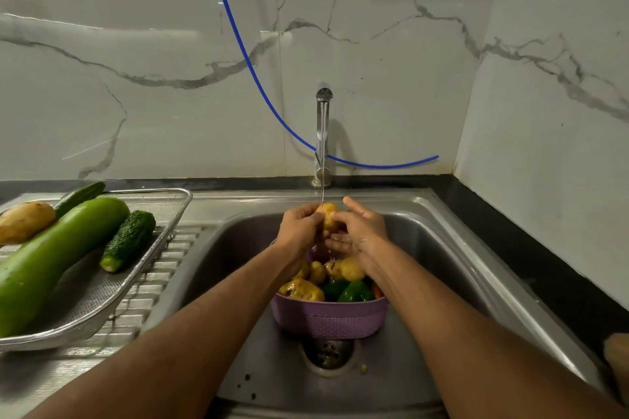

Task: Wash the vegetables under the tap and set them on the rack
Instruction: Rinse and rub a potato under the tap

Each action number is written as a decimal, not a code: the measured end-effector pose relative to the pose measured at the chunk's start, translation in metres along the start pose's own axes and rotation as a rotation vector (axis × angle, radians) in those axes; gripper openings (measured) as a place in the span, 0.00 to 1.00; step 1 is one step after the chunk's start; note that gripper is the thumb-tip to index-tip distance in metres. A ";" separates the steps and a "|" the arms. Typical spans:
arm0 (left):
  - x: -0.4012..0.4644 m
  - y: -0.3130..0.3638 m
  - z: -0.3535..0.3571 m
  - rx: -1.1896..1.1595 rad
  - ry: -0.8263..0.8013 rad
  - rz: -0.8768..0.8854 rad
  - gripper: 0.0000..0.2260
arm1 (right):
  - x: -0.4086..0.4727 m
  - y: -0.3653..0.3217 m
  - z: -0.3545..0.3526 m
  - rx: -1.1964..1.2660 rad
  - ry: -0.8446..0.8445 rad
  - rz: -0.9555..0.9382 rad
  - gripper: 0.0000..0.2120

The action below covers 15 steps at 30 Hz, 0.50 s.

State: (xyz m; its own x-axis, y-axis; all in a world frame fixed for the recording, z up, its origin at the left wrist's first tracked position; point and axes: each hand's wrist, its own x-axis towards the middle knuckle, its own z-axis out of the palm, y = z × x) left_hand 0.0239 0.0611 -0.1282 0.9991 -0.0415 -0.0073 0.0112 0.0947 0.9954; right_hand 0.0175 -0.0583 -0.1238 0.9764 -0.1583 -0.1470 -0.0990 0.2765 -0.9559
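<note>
A thin stream of water runs from the steel tap (322, 133) onto a yellow potato (327, 216) held over the sink. My left hand (299, 230) grips the potato from the left. My right hand (362, 226) cups it from the right with fingers around it. Below my hands a purple basket (328, 318) stands in the sink, holding several potatoes (303, 289) and green peppers (354, 292). On the left drainboard a mesh steel rack (170, 211) carries a long pale-green gourd (51, 258), a bumpy dark-green cucumber (128, 240), another cucumber (80, 194) and a potato (23, 221).
The steel sink (442, 248) has its drain (328, 352) just in front of the basket. A blue hose (245, 54) hangs across the marble wall behind the tap. A black counter (510, 248) borders the sink on the right, with a tan object (617, 364) at its edge.
</note>
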 end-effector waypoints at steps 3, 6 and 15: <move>0.003 -0.005 0.009 0.130 0.079 0.023 0.10 | -0.002 0.000 -0.005 -0.049 -0.005 -0.014 0.19; 0.003 -0.010 0.017 0.245 0.158 0.076 0.10 | -0.004 0.002 -0.007 -0.069 0.000 -0.026 0.17; 0.000 -0.001 0.002 0.041 -0.079 -0.030 0.12 | 0.001 0.006 -0.008 -0.047 0.048 0.024 0.17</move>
State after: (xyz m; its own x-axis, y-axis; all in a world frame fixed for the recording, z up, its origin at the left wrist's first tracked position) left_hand 0.0236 0.0590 -0.1287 0.9920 -0.1223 -0.0309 0.0375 0.0519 0.9979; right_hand 0.0164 -0.0643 -0.1313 0.9634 -0.1978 -0.1808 -0.1322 0.2358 -0.9628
